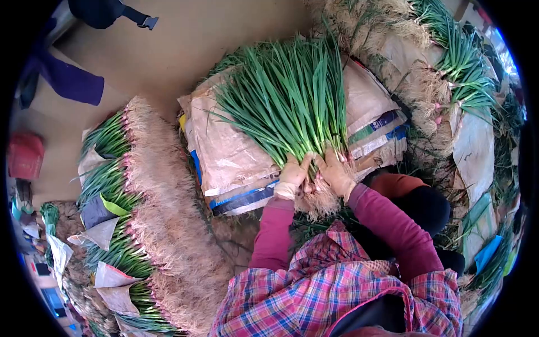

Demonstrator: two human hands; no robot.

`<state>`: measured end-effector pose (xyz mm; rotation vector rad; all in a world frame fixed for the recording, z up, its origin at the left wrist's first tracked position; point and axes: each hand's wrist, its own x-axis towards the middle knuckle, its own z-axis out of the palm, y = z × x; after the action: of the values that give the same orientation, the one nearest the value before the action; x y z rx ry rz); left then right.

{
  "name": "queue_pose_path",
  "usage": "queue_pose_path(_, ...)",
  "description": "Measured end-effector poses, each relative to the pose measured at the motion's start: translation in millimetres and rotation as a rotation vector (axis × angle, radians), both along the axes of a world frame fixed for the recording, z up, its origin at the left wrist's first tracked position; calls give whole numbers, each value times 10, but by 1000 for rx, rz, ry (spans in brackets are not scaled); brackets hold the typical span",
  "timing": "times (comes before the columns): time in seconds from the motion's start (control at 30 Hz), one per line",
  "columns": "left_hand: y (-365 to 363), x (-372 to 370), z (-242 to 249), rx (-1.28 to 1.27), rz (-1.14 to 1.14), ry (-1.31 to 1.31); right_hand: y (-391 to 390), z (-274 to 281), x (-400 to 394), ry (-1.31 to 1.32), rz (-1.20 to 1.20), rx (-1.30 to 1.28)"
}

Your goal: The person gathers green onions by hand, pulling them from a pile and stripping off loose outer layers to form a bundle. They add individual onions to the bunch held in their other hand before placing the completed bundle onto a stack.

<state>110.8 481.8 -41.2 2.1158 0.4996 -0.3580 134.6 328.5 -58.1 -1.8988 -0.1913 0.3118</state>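
Note:
A large bunch of green-leaved onions lies fanned out on a stack of folded sacks. Its leaves point away from me, and its pinkish bulbs and pale roots hang over the near edge of the stack. My left hand, in a pale glove, is closed round the left side of the bunch just above the bulbs. From the right, my right hand, also gloved, grips the stems. Both thumbs nearly meet over the middle of the bunch.
On the left runs a long row of bundled onions with a thick band of roots. More bundles lie at the upper right. A red container is at the far left. A purple sleeve shows at the upper left.

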Motion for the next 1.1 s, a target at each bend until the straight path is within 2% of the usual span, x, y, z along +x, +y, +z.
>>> queue_pose_path(0.07,83,-11,-110,114,-10,-2,3,-184,9,7,-4,59)
queue_pose_path(0.13,98,-73,53,161,41,42,3,-276,31,-295,-11,-216)
queue_pose_path(0.17,90,-106,-15,166,36,44,-25,-323,23,-312,-17,-289)
queue_pose_path(0.2,69,-142,-144,200,154,-98,-31,-266,-9,-307,-21,-286)
queue_pose_path(0.23,37,-184,-195,233,271,-241,-34,-182,-46,-444,-30,-425)
queue_pose_path(0.27,7,-221,-245,234,268,-239,-44,-93,-76,-582,-36,-565)
queue_pose_path(0.3,-18,-251,-258,166,345,-347,-30,159,-94,-337,9,-451)
queue_pose_path(0.33,-38,-279,-283,99,424,-456,-31,162,-101,-336,10,-449)
queue_pose_path(0.37,-24,-284,-431,153,406,-437,-29,169,-117,-342,27,-437)
queue_pose_path(0.4,-22,-281,-405,155,408,-438,-37,148,-133,-349,42,-426)
queue_pose_path(0.47,-20,-274,-354,217,317,-283,8,71,-126,-447,31,-415)
queue_pose_path(0.53,-30,-194,-124,168,200,-221,81,67,-116,-379,154,-508)
queue_pose_path(0.57,5,-117,-132,149,168,-151,93,76,-100,-403,192,-560)
queue_pose_path(0.6,48,-91,-222,129,137,-79,113,86,-56,-288,208,-562)
queue_pose_path(0.63,51,-107,-406,312,137,-307,107,-24,-59,-388,160,-520)
queue_pose_path(0.67,84,-149,-588,311,147,-299,98,-134,-54,-490,113,-479)
queue_pose_path(0.73,119,-275,-523,-290,372,-414,88,48,-86,-386,64,-261)
queue_pose_path(0.77,125,-372,-450,-507,454,-363,57,175,-79,-200,153,-326)
queue_pose_path(0.8,136,-389,-470,-764,540,-419,54,133,-97,-238,119,-326)
queue_pose_path(0.87,120,-477,-514,-727,558,-464,47,46,-124,-277,88,-336)
queue_pose_path(0.93,59,-529,-577,-667,555,-536,55,-210,-64,-144,98,-227)
queue_pose_path(1.0,14,-605,-620,-703,596,-530,11,-176,-71,-97,120,-250)
queue_pose_path(1.07,23,-618,-644,-674,568,-520,22,-18,-79,-194,85,-163)
queue_pose_path(1.1,28,-588,-627,-690,590,-498,30,30,-84,-292,106,-285)
